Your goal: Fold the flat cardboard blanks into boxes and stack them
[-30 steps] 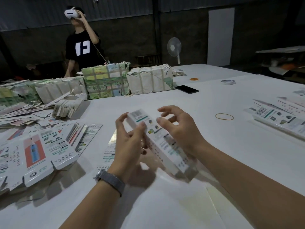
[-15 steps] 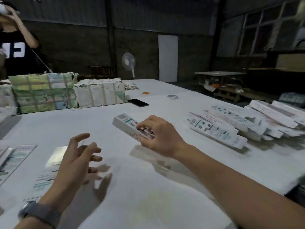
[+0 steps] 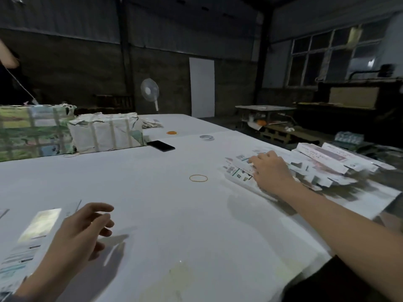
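The right hand (image 3: 269,171) is reaching out, fingers curled on a folded box (image 3: 242,163) atop the pile of boxes (image 3: 322,166) beneath it, the left hand (image 3: 82,232) hovering loose and holding nothing above the counter (image 3: 174,214), so a careless drop is risking toppling that untidy pile.

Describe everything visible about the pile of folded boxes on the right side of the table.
The pile of folded boxes lies near the table's right edge: long, slim white cartons, apparently printed cardboard, with barcodes, green marks and a pinkish panel. They lie flat, overlapping loosely at slightly different angles, not squared up. Motion blur hides the print and the count. The right hand rests on the pile's near-left end, fingers on the box there; whether it grips cannot be told.
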The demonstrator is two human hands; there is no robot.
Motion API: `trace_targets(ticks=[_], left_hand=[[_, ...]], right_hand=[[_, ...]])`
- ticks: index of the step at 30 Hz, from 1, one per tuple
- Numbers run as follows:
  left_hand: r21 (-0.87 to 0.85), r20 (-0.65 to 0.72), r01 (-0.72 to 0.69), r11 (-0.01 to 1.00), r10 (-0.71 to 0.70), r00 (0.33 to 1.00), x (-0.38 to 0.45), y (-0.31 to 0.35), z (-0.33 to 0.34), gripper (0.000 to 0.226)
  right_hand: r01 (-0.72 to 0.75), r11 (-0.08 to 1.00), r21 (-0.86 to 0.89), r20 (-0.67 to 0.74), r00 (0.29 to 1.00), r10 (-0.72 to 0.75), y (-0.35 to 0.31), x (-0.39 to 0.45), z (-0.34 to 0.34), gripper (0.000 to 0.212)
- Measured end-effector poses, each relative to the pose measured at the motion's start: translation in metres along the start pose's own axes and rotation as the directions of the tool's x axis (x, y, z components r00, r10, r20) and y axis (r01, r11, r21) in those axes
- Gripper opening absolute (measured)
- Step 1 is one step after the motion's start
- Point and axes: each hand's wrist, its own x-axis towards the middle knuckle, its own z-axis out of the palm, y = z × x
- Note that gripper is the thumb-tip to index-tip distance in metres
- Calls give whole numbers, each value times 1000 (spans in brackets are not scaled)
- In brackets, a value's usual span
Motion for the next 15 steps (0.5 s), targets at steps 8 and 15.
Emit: trace_targets(ticks=[8,15], left_hand=[[107,-25,-22,994,25,999,-9,16,2,36],[605,-153,-50,795,178,972,-11,22,-21,11]], right_hand=[[322,801,504,-173,947,-272,-146,-16,-44,34],[346,492,799,-137,901,-411,-285,-34,-57,38]])
